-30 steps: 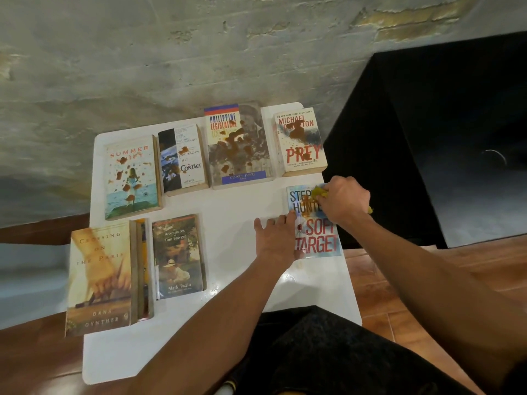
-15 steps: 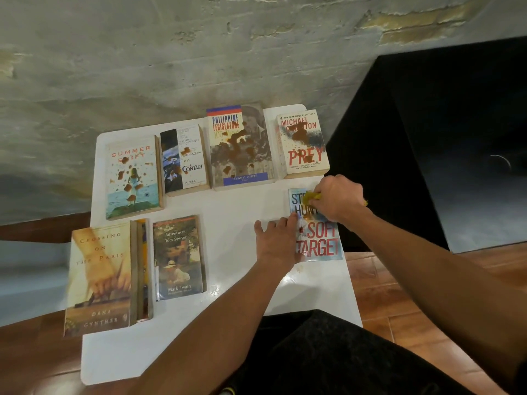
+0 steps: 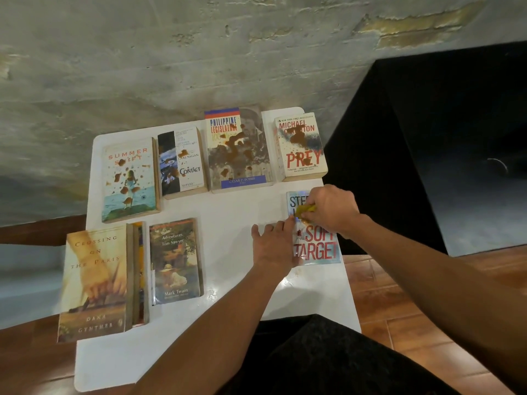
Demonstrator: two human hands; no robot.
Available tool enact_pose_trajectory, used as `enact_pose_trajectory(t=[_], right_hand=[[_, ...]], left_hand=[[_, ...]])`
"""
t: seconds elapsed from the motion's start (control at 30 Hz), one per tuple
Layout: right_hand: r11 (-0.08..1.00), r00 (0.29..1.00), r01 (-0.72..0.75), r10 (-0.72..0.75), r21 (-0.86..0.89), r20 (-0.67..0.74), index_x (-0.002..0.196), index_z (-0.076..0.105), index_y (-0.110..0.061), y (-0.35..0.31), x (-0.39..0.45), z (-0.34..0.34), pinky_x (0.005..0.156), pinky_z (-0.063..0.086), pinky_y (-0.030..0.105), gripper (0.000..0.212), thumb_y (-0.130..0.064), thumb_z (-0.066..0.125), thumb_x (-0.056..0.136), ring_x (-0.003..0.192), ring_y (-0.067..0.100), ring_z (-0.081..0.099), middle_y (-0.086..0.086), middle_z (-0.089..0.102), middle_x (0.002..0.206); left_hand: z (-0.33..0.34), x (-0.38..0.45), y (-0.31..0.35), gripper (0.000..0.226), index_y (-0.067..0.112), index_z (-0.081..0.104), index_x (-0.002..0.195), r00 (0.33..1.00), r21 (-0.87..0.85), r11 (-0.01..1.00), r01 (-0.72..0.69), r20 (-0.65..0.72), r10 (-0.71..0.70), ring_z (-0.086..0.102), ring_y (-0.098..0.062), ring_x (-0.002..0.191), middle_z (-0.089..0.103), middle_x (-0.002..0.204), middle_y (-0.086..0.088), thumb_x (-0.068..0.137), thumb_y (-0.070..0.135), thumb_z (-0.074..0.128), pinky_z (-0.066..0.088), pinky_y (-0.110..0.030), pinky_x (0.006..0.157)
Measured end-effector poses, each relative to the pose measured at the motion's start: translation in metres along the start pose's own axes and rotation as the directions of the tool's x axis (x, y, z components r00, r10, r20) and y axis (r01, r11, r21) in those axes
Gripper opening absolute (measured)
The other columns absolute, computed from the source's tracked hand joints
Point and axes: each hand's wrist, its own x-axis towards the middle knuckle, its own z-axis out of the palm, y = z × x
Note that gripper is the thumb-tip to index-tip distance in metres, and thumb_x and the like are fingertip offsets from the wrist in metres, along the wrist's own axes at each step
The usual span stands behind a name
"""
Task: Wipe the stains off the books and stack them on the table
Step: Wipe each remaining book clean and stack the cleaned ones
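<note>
Seven books lie face up on the white bench [image 3: 228, 352] in front of you, plus one more tucked under the big one at your near left. Your right hand [image 3: 332, 208] reaches in from the right with the forearm slanting up and left, wrist bent, fingers curled in a clenched grip around a small yellow cloth [image 3: 305, 209] that presses on the upper part of the Soft Target book [image 3: 316, 246], over the author's name. Your left hand [image 3: 275, 246] lies palm down with fingers straight and spread, its grip released; the thumb side overlaps the left edge of that same book and the rest of the palm rests on the bare bench beside it. A small dark red spot shows on the cover just beside your left thumb. Soft Target sits at the right edge of the bench, in the near row. Across the far row, brown stains mark Summer Shift [image 3: 129, 181], Contact [image 3: 182, 162], Philippine Legislature [image 3: 238, 149] and Prey [image 3: 301, 146]. At your near left, Crossing on the Paris [image 3: 94, 283] lies on top of another book and overhangs the bench edge, with The Adventures of Tom Sawyer [image 3: 175, 260] just beside it.
</note>
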Motion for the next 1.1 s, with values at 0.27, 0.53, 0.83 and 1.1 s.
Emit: enact_pose_trajectory(t=[0.27,0.53,0.83,1.1], right_hand=[[0.999,0.999,0.025,-0.024,-0.023,0.038,0.096,0.063,-0.029,0.002,-0.007,0.002,0.064,0.055,0.023,0.029,-0.056,0.067,0.087,0.069,0.006,0.067,-0.011,0.067,0.085],[0.998,0.997,-0.056,0.056,-0.012,-0.047,0.098,0.063,-0.026,-0.008,-0.014,0.012,0.068,0.057,0.029,0.033,-0.057,0.067,0.087,0.070,0.009,0.066,-0.006,0.067,0.089],[0.998,0.999,-0.052,0.052,0.023,-0.014,0.098,0.062,-0.027,0.002,-0.017,0.014,0.063,0.054,0.024,0.033,-0.056,0.070,0.085,0.068,0.006,0.065,-0.009,0.066,0.086],[0.978,0.965,-0.166,0.187,0.124,-0.183,0.099,0.058,-0.027,0.007,-0.017,0.016,0.064,0.055,0.028,0.034,-0.056,0.069,0.085,0.068,0.007,0.061,-0.007,0.060,0.090]], left_hand=[[-0.001,-0.002,-0.001,0.088,0.028,0.018,0.154,1.000,-0.014,1.000,-0.003,-0.007,0.003,0.041,-0.026,0.140,0.044,0.150,-0.001,0.087,0.058,0.067,0.015,-0.055,0.121],[0.002,0.000,0.000,0.088,0.026,0.023,0.151,1.000,-0.007,1.000,-0.004,-0.024,0.004,0.043,-0.026,0.138,0.047,0.148,-0.001,0.085,0.058,0.070,0.018,-0.055,0.120],[0.003,0.000,-0.001,0.090,0.027,0.020,0.153,1.000,-0.025,1.000,-0.001,-0.017,0.000,0.042,-0.026,0.139,0.046,0.148,-0.001,0.085,0.058,0.070,0.018,-0.055,0.120],[0.004,0.001,-0.002,0.089,0.027,0.020,0.153,1.000,-0.035,0.999,0.001,-0.022,-0.002,0.041,-0.026,0.138,0.045,0.147,-0.002,0.086,0.056,0.070,0.017,-0.055,0.121]])
